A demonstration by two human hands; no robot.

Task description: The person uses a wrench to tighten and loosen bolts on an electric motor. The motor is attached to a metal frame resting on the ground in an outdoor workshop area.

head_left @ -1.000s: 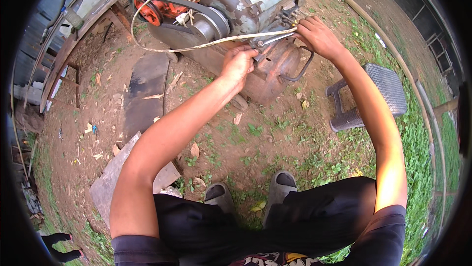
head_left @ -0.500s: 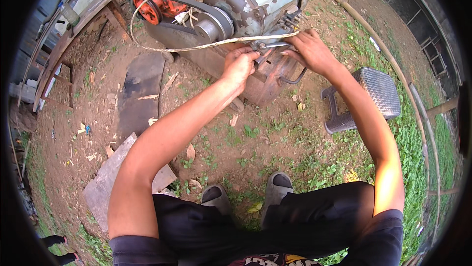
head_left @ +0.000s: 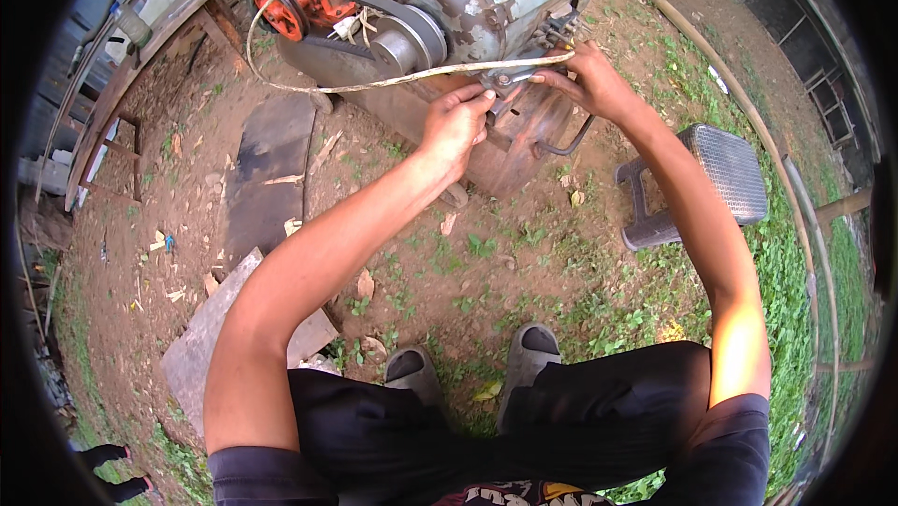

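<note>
A grey electric motor (head_left: 486, 6) with peeling paint sits on a rusty brown air tank (head_left: 519, 155). At the motor's near mounting edge, my left hand (head_left: 452, 130) is closed, thumb and fingers pinched by a metal bracket; what lies between them is hidden. My right hand (head_left: 597, 85) grips a shiny wrench (head_left: 522, 79), whose far end sits on the mount just right of my left fingertips. A pale cable (head_left: 402, 85) loops across in front of the motor, passing close above both hands.
A black belt (head_left: 374, 8) links the motor's pulley to an orange compressor pump (head_left: 313, 6). A curved metal handle (head_left: 569, 143) juts from the tank. To the right stands a dark plastic stool (head_left: 716, 174). Flat boards (head_left: 271, 169) lie left; a wooden bench (head_left: 140, 62) stands farther left.
My right hand has shifted slightly up with the wrench, whose handle tilts more upward. The left hand keeps nearly the same place beside the bracket.
</note>
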